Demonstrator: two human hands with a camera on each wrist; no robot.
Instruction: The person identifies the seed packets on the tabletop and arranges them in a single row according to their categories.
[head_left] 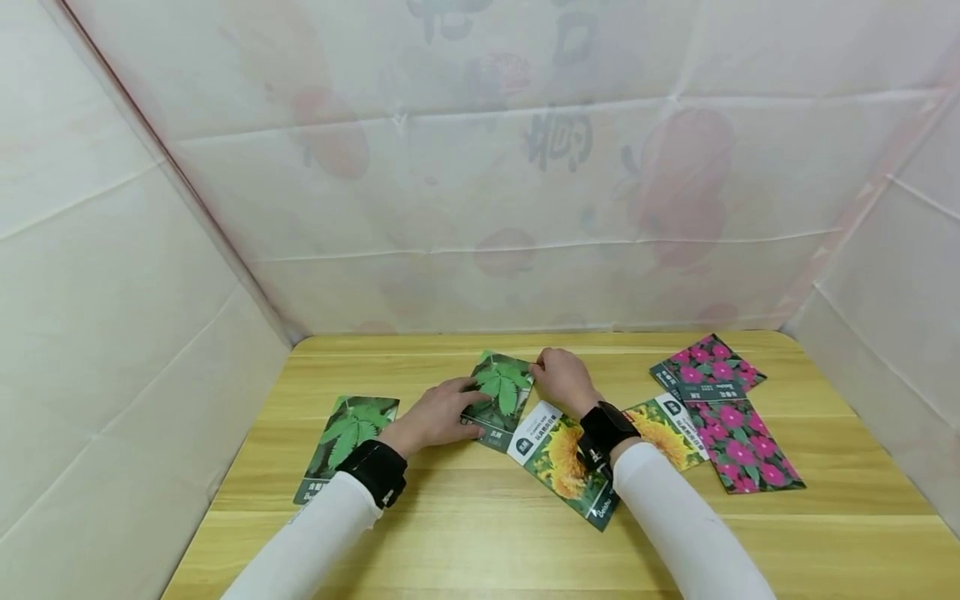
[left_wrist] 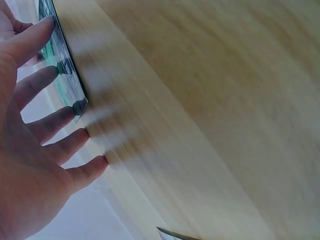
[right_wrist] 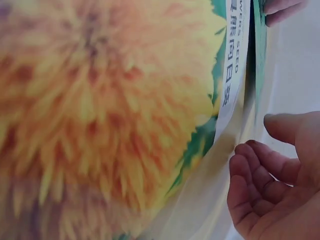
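A seed packet with green fern-like leaves [head_left: 504,392] lies near the middle of the table. My left hand [head_left: 442,412] touches its left side with spread, mostly straight fingers; the left wrist view shows fingertips on the packet [left_wrist: 62,47]. At the packet's upper right corner is my right hand [head_left: 564,383]. The right wrist view shows that hand [right_wrist: 275,185] with fingers loosely curled and thumb apart, nothing visible between them. Below the right forearm lies a yellow sunflower seed packet [head_left: 555,467], partly covered by the wrist strap. It fills much of the right wrist view.
Another green-leaf packet [head_left: 352,433] lies left, partly behind the left forearm. A second sunflower packet [head_left: 663,429] lies right of the right wrist. Two pink-flower packets [head_left: 708,362] overlap at the far right. White sheeting [head_left: 450,292] walls the wooden table [head_left: 450,533] at back and sides.
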